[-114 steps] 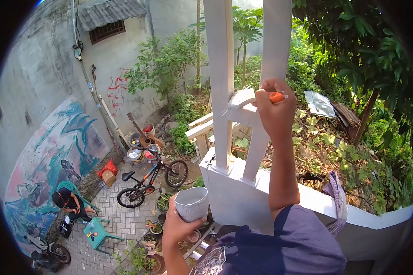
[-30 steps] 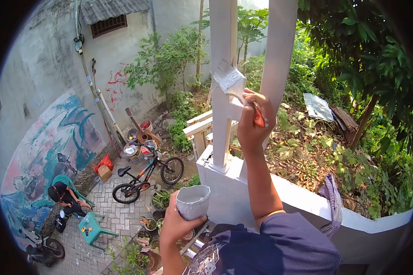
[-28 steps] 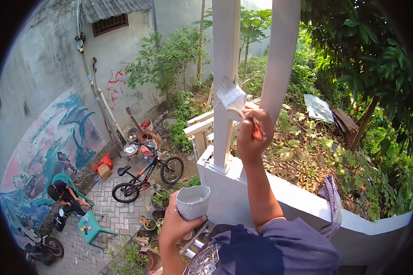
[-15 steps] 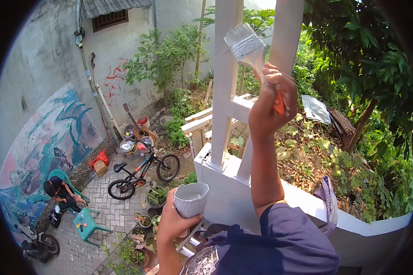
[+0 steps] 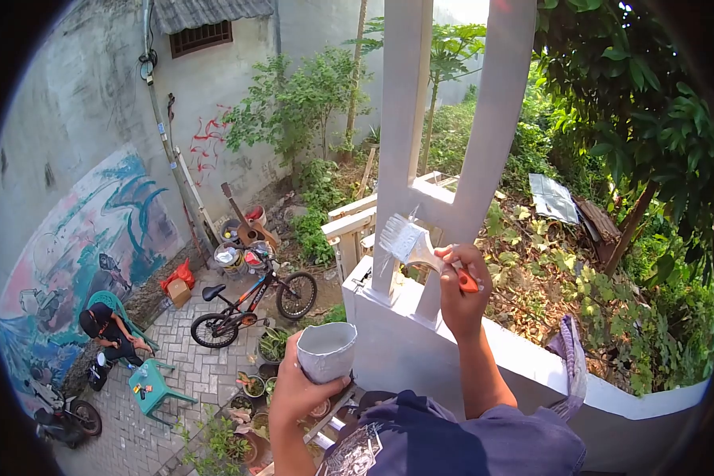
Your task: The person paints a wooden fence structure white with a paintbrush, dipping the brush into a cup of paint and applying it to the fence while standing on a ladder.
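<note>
A paint-crusted cup [image 5: 327, 351] with pale paint inside sits in my left hand [image 5: 301, 389], whose fingers wrap round its side at the lower middle. My right hand [image 5: 462, 289] grips the handle of a wide paintbrush [image 5: 412, 242], which has an orange end and whitish bristles pointing left. The bristles are in front of the lower part of the light grey post frame [image 5: 401, 103]; whether they touch it I cannot tell. Below the frame runs a low wall [image 5: 516, 349] with a pale top.
A cloth [image 5: 570, 369] hangs over the low wall at the right. Far below on the paving are a bicycle [image 5: 246, 305], a green table [image 5: 155, 389], potted plants [image 5: 274, 345] and a seated person [image 5: 107, 329]. Trees and a metal sheet [image 5: 553, 198] lie beyond the wall.
My right hand has come down with the paintbrush, from the upper part of the posts to their lower crosspiece. My left hand still holds the cup, slightly shifted in view.
</note>
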Demonstrator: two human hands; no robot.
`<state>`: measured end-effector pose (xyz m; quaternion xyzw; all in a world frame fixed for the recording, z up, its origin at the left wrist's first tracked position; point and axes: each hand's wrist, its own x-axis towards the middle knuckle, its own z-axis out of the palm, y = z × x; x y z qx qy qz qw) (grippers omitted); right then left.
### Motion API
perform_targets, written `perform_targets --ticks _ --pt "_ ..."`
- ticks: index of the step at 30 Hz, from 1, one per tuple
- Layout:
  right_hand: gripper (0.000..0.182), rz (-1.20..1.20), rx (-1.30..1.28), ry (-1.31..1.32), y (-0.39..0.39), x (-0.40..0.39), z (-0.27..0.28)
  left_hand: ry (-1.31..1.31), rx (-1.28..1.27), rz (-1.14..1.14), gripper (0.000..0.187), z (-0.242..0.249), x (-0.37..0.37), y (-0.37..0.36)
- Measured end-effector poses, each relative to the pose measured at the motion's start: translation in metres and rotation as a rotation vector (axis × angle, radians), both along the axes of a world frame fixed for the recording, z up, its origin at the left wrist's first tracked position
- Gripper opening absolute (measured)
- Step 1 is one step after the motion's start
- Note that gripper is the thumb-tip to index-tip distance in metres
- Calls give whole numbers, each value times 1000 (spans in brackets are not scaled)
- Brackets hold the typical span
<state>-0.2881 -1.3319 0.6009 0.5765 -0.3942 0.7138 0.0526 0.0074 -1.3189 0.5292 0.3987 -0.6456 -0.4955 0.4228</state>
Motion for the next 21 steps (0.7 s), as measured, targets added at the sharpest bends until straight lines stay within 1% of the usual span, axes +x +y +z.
perform_targets --ticks 1,2,4,5,6,8,9,10,12,14,16,18,20,21 --pt "18 72 142 -26 8 -2 -1 -17 8 6 96 2 1 1" --pt "18 71 140 -21 14 -4 -1 -34 15 13 96 2 1 1" --pt "19 294 425 -12 21 -10 2 -36 -4 13 96 0 1 -1" --pt "17 356 553 -17 24 -13 7 -44 -20 12 96 -2 2 -1" --pt "17 354 549 -12 26 -15 13 -40 -25 12 96 -3 3 -1" --pt "23 383 633 210 23 -20 31 -24 -30 -1 95 -4 3 -2" --pt "28 339 635 357 22 -24 43 -13 -29 -4 95 -5 3 -2" --pt "29 318 667 433 20 -25 56 -11 -24 -1 95 -6 5 -3" --pt "28 386 722 503 12 -19 96 5 -19 2 94 -7 5 -3" --pt "24 312 680 744 -8 -15 136 -31 -16 20 92 -4 6 -2" --pt "16 228 697 898 -32 -6 182 -23 -17 24 91 0 5 0" --pt "16 46 864 1039 -48 15 239 -18 -25 31 91 3 4 2" --pt "19 -35 727 1172 -72 17 282 -26 -44 25 91 2 2 3" --pt "19 -95 749 1176 -84 17 306 -20 -45 13 90 4 1 4"
